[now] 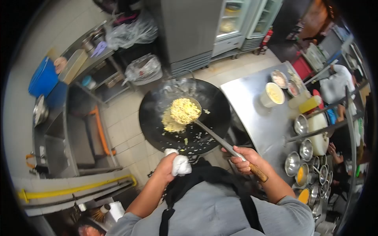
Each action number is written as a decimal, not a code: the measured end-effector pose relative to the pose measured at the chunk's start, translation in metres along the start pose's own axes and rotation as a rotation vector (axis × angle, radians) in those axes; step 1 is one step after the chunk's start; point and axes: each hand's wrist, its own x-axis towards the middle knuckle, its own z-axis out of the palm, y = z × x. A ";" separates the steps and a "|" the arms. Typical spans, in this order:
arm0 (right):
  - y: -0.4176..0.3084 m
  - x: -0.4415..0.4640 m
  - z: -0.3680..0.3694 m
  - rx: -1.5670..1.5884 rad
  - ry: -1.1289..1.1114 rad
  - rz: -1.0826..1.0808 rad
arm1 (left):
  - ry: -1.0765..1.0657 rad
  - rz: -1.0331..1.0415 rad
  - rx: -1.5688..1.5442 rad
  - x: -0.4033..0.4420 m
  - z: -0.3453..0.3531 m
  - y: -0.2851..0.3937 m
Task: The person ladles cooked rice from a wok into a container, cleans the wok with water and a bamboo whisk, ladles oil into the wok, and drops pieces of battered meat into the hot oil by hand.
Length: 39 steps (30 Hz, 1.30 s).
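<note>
A large black wok (pixel 214 100) is in front of me, with steam rising at its far side. My left hand (pixel 168 167) grips a folded white cloth (pixel 181 165) at the wok's near rim. My right hand (pixel 246 159) is wrapped round the handle of a long metal ladle (pixel 214 135), whose wooden end sticks out past my wrist. The ladle's bowl is inside the wok, heaped with yellow and white food (pixel 184 111). More of that food lies under and beside the bowl, and small white bits are scattered over the wok's near side.
A steel table (pixel 246 94) at right bears a white tub (pixel 272 95), yellow bottles (pixel 310 104) and several metal bowls (pixel 292 163). Co-workers (pixel 340 84) are beyond its shelf rails. At left are a sink (pixel 78 137) and a blue bin (pixel 43 76); bagged bins (pixel 144 69) and refrigerators stand behind.
</note>
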 end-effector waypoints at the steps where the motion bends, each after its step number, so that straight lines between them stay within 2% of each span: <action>1: -0.002 -0.015 0.005 0.034 -0.009 -0.037 | -0.001 0.021 0.028 0.003 0.009 0.005; 2: -0.003 -0.030 0.011 0.077 -0.046 -0.088 | -0.002 0.012 0.025 -0.001 0.021 0.015; 3: 0.039 0.070 0.042 0.292 -0.525 -0.116 | 0.293 0.127 0.328 -0.102 0.003 0.137; 4: 0.024 0.002 0.013 0.269 -0.411 -0.197 | 0.110 0.102 0.268 -0.062 0.016 0.101; 5: 0.010 -0.112 0.006 0.218 -0.157 -0.209 | -0.075 0.003 0.008 -0.017 0.044 0.002; 6: 0.008 -0.139 0.005 0.211 -0.144 -0.353 | -0.136 0.011 0.059 -0.015 0.064 0.029; 7: 0.002 -0.174 0.010 0.170 -0.110 -0.439 | -0.155 -0.019 0.023 -0.002 0.079 0.023; 8: 0.008 -0.178 0.015 0.209 -0.031 -0.432 | -0.088 -0.016 -0.017 -0.012 0.076 0.019; 9: 0.006 -0.205 0.011 0.128 0.017 -0.576 | -0.059 -0.004 -0.027 -0.004 0.084 0.023; 11: 0.002 -0.217 0.006 0.103 0.135 -0.634 | -0.097 -0.017 -0.047 0.003 0.072 0.023; 13: -0.024 -0.219 -0.020 -0.011 0.519 -0.711 | -0.133 -0.015 -0.036 0.010 0.066 0.033; 15: -0.032 -0.217 -0.026 -0.020 0.478 -0.730 | -0.116 -0.058 -0.055 0.008 0.061 0.032; 17: -0.056 -0.205 -0.054 -0.154 0.921 -0.733 | -0.101 -0.050 -0.068 0.013 0.057 0.025; 18: -0.059 -0.184 -0.070 -0.136 0.894 -0.719 | -0.064 -0.040 -0.073 0.008 0.041 0.031; 20: -0.069 -0.177 -0.084 -0.309 1.069 -0.656 | 0.007 -0.015 -0.060 0.015 0.046 0.028; 23: -0.066 -0.184 -0.069 -0.361 1.051 -0.708 | 0.197 -0.032 -0.044 0.003 0.049 0.027; 24: -0.062 -0.177 -0.075 -0.348 1.039 -0.695 | 0.218 -0.038 -0.057 0.000 0.024 0.027; 26: -0.056 -0.179 -0.095 -0.704 1.193 -0.764 | 0.236 -0.041 -0.061 0.002 0.011 0.022; 27: -0.049 -0.160 -0.130 -0.696 1.194 -0.757 | 0.268 -0.045 -0.056 0.000 0.007 0.023; 29: -0.044 -0.121 -0.204 -1.620 1.810 -1.112 | 0.293 -0.050 -0.068 0.002 0.004 0.025; 30: -0.038 -0.117 -0.188 -1.632 1.808 -1.092 | 0.284 -0.077 -0.082 0.003 -0.015 0.018; 32: -0.030 -0.105 -0.122 -1.292 1.853 -0.566 | 0.276 -0.113 -0.126 -0.003 -0.026 0.012; 35: -0.027 -0.108 -0.099 -1.308 1.929 -0.538 | 0.245 -0.159 -0.114 -0.014 -0.033 0.013; 37: -0.028 -0.104 -0.091 -1.253 1.902 -0.537 | 0.229 -0.106 -0.110 -0.014 -0.046 0.010; 39: -0.025 -0.104 -0.095 -1.365 1.958 -0.837 | 0.234 -0.067 -0.117 -0.023 -0.056 0.008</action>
